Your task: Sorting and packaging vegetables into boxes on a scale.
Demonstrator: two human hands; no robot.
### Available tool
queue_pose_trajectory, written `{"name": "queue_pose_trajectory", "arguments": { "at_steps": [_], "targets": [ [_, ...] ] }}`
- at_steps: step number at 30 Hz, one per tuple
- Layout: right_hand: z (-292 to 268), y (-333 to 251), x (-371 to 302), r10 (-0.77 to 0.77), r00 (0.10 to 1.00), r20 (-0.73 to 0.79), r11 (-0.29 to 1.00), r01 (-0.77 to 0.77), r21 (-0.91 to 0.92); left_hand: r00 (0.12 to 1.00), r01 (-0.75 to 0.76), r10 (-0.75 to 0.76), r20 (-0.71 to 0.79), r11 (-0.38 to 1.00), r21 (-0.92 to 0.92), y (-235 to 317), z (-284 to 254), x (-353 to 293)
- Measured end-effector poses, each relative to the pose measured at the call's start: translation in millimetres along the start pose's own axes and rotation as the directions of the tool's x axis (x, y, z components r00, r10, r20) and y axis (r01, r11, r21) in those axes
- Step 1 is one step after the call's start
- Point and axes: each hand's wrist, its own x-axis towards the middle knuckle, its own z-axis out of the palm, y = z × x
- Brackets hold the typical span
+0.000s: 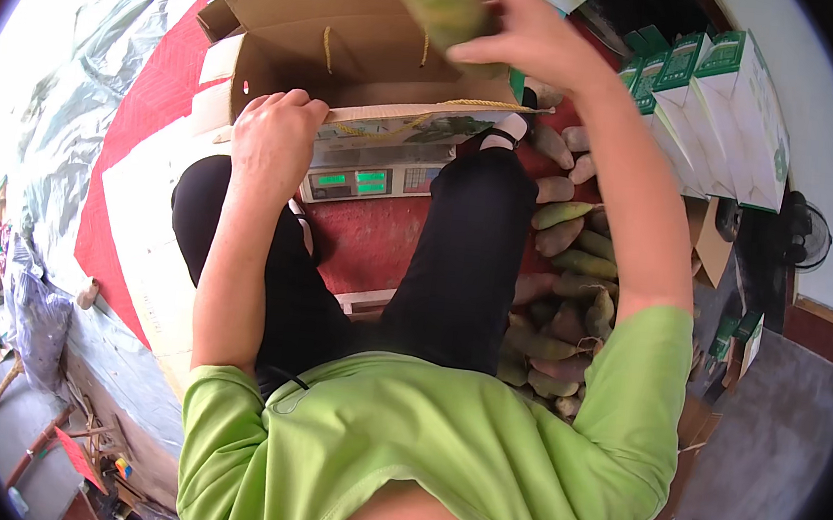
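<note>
My right hand [530, 34] is raised at the top, its fingers and thumb wrapped round a large green radish [441, 5]. The radish is over the right part of an opened cardboard box [376, 46], tilted and a little blurred. My left hand [276, 129] grips the box's near rim at its left corner, knuckles up. Yellow cord handles [425, 47] hang on the box walls. Under the box is a scale [369, 183] with a lit green display, between my knees. The bottom of the box is hidden from me.
Several green radishes [585, 263] lie heaped on the red floor covering [358, 245] at my right. Upright white-and-green cartons [736, 120] stand in a row at the far right, near a small fan [811, 235]. Clear plastic sheeting [107, 65] spreads along the left.
</note>
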Motion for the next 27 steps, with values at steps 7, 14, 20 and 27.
{"name": "queue_pose_trajectory", "arguments": {
  "at_steps": [7,14,20,27],
  "targets": [
    [74,19,40,0.365,0.842,0.398,0.853,-0.130,-0.506,0.998,0.027,-0.026,0.050,0.999,-0.018,3,-2,2],
    [103,51,52,0.524,0.741,0.421,0.722,-0.123,-0.681,0.997,0.063,-0.061,0.051,0.997,-0.047,4,-2,1],
    [60,-1,6,0.112,0.987,-0.118,0.973,-0.133,-0.190,0.993,0.093,-0.090,0.075,0.995,-0.043,15,-10,3],
    [40,26,-139,0.084,0.680,-0.729,0.991,-0.134,-0.011,0.998,0.009,-0.007,0.060,0.999,-0.038,9,-1,4]
  ]
}}
